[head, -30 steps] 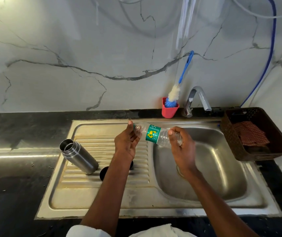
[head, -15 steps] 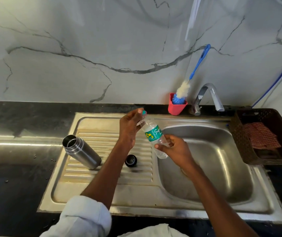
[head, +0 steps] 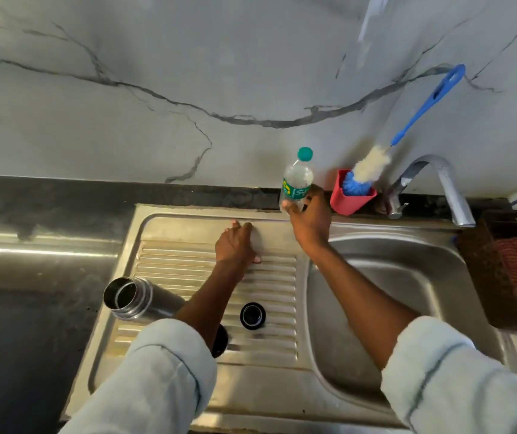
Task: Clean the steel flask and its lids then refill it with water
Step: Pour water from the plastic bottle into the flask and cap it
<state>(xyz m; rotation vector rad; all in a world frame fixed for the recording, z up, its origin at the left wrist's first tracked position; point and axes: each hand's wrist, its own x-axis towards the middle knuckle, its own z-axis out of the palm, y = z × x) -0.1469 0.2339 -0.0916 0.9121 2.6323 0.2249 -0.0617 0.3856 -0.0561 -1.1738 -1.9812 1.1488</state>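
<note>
Flask (head: 135, 297) stands open on the sink's drainboard (head: 182, 255), one lid (head: 252, 315) beside it — whether it is already filled, I cannot tell. Right hand (head: 308, 214) grips the capped water bottle (head: 297, 180) at the back ledge; left hand (head: 238, 244) rests flat, empty. Capping apparently remains.

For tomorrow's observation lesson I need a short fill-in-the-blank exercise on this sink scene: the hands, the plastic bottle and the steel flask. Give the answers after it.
1. The right hand holds the plastic bottle upright beside the ____ cup with the brush in it.
2. The plastic bottle's cap is ____ in colour.
3. The steel flask lies on the ribbed drainboard with its mouth ____.
4. The left hand rests on the drainboard and holds ____.

Missing words: red; green; open; nothing
</note>
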